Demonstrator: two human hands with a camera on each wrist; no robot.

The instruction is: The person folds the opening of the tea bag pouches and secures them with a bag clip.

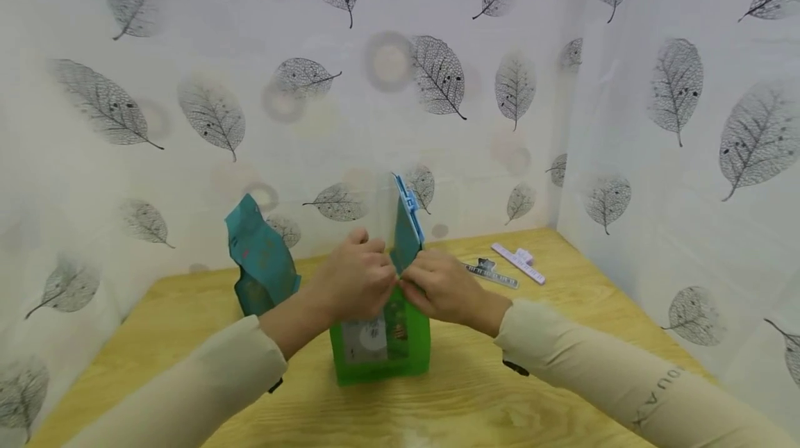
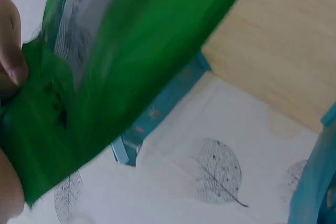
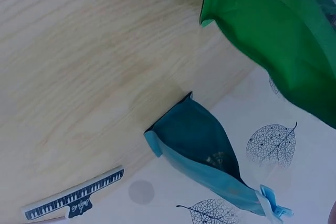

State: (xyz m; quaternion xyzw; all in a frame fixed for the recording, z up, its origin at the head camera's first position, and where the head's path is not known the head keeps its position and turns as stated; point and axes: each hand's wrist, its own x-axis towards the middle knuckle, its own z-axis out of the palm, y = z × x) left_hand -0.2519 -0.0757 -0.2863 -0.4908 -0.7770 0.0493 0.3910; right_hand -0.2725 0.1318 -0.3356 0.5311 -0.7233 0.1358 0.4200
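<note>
A green stand-up bag with a pale label and a see-through panel stands on the table in front of the person. My left hand grips its top edge from the left with curled fingers. From the other side my right hand pinches the same top edge, the two hands almost meeting. The left wrist view shows the bag's green top creased between fingers. Just behind the hands stands a teal bag with a blue clip across its top.
Another teal bag, its top bent, stands at the left. To the right lie a clear clip with piano-key markings and a lavender clip. A leaf-patterned curtain encloses the wooden table at the back and sides.
</note>
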